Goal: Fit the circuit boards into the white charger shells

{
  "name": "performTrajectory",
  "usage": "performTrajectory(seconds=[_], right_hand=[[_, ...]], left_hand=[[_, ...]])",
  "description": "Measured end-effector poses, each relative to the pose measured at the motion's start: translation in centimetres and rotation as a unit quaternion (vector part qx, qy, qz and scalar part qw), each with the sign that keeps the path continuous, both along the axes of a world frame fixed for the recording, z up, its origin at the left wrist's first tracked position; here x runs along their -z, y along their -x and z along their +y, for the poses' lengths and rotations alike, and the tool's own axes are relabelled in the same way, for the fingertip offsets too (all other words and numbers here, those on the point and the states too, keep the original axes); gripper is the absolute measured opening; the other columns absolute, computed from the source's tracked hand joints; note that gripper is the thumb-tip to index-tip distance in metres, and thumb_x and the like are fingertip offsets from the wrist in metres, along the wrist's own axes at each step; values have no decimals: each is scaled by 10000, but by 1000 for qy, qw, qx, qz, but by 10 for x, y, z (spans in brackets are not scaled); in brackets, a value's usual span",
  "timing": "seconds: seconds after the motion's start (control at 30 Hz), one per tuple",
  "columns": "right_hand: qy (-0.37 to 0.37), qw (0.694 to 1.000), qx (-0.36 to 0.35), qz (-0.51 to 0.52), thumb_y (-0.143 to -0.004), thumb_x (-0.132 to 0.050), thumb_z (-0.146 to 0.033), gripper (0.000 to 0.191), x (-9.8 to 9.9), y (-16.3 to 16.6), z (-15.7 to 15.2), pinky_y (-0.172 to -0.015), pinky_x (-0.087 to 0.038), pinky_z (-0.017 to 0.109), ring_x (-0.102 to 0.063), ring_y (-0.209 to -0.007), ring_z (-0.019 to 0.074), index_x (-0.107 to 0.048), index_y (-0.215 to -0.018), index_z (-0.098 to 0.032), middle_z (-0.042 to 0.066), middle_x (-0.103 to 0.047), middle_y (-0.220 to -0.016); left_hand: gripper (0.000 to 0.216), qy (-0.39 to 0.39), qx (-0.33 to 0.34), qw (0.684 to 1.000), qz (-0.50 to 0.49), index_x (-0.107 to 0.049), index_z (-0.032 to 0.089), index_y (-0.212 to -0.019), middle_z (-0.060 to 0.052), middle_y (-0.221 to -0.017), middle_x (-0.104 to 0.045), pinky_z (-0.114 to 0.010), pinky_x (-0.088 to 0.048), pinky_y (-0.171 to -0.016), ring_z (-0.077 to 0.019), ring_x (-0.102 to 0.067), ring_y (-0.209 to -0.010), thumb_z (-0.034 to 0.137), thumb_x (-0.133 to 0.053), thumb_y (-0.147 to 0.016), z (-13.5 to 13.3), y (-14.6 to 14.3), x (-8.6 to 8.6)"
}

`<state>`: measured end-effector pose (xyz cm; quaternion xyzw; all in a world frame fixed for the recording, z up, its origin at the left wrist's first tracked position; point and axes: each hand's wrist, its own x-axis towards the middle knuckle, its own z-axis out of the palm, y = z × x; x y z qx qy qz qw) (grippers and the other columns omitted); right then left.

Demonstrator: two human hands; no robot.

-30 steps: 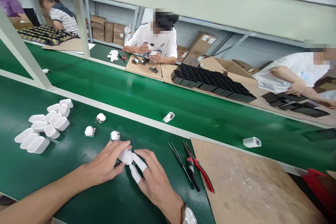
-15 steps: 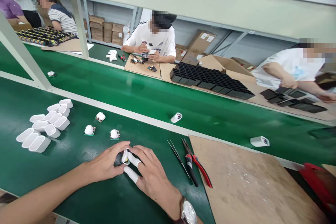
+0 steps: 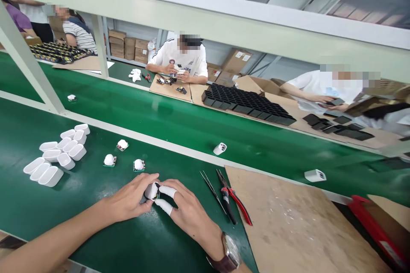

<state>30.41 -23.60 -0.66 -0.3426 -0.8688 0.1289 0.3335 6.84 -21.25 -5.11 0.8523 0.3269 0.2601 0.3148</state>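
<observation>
Both my hands meet on the green mat near the front edge. My left hand (image 3: pixel 130 199) and my right hand (image 3: pixel 185 211) pinch a small white charger part (image 3: pixel 151 190) between their fingertips. White finger cots cover my right thumb and forefinger. A wristwatch (image 3: pixel 229 254) sits on my right wrist. Just beyond my fingers lie three small circuit boards with white domes (image 3: pixel 139 164), (image 3: pixel 109 160), (image 3: pixel 122 144). A cluster of several empty white shells (image 3: pixel 57 155) lies to the left.
Tweezers (image 3: pixel 209 185) and red-handled pliers (image 3: pixel 232 198) lie right of my hands, beside a brown board (image 3: pixel 297 226). White chargers (image 3: pixel 219 149), (image 3: pixel 315 175) ride the conveyor belt (image 3: pixel 179 123). Across it, other people work beside black trays (image 3: pixel 246 102) and cardboard boxes.
The view has tilted up and shifted slightly. My fingers have turned the small part between them, staying in the same spot. The chargers on the belt have drifted right.
</observation>
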Motion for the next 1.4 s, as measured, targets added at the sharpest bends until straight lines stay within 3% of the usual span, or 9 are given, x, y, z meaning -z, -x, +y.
performTrajectory(seconds=[0.27, 0.5, 0.67, 0.83, 1.23, 1.4], right_hand=[[-9, 1000, -2, 3, -998, -654, -175, 349, -1, -4, 0, -899, -647, 432, -683, -1136, 262, -561, -1330, -225, 129, -693, -1230], [-16, 997, -20, 77, -955, -698, -118, 454, 3, -8, 2, -917, -637, 452, -694, -1125, 264, -565, -1371, -243, 129, -698, -1219], [21, 991, -40, 125, -934, -729, -118, 418, 2, -11, 11, -884, -641, 431, -707, -1074, 248, -606, -1309, -256, 106, -703, -1186], [4, 987, -13, 158, -902, -721, -49, 402, -1, -18, 8, -856, -642, 458, -708, -1067, 272, -655, -1246, -245, 115, -692, -1174], [-65, 991, -34, 113, -850, -708, 65, 712, 20, -12, -3, -941, -634, 554, -656, -1206, 319, -535, -1467, -245, 155, -669, -1275], [-52, 993, -36, 95, -863, -707, 52, 704, 25, -14, -4, -957, -626, 565, -635, -1235, 330, -530, -1484, -230, 169, -654, -1293]], left_hand=[[828, -20, -1, 1000, -7, -193, 312, -1580, -91, -1392, -600, -420, -544, -1055, -269, -598, -1282, 110, -601, -889, 0, 0, -1], [740, -41, -16, 999, -17, -269, 287, -1541, -106, -1377, -596, -425, -532, -1070, -269, -600, -1271, 102, -581, -896, -2, -5, -6], [779, -13, -21, 1000, -9, -244, 299, -1541, -82, -1347, -640, -431, -535, -1058, -278, -613, -1263, 103, -584, -868, 1, 1, -8], [787, 34, -37, 999, 6, -294, 282, -1527, -82, -1349, -648, -428, -538, -1043, -290, -615, -1265, 99, -599, -825, 6, 10, -11], [747, -41, -15, 996, -77, -240, 280, -1551, -94, -1353, -639, -455, -520, -1075, -283, -592, -1273, 96, -569, -905, 4, 2, -9], [706, -53, -13, 996, -75, -259, 262, -1546, -102, -1352, -631, -458, -512, -1089, -273, -587, -1269, 98, -555, -926, 4, 3, -11]])
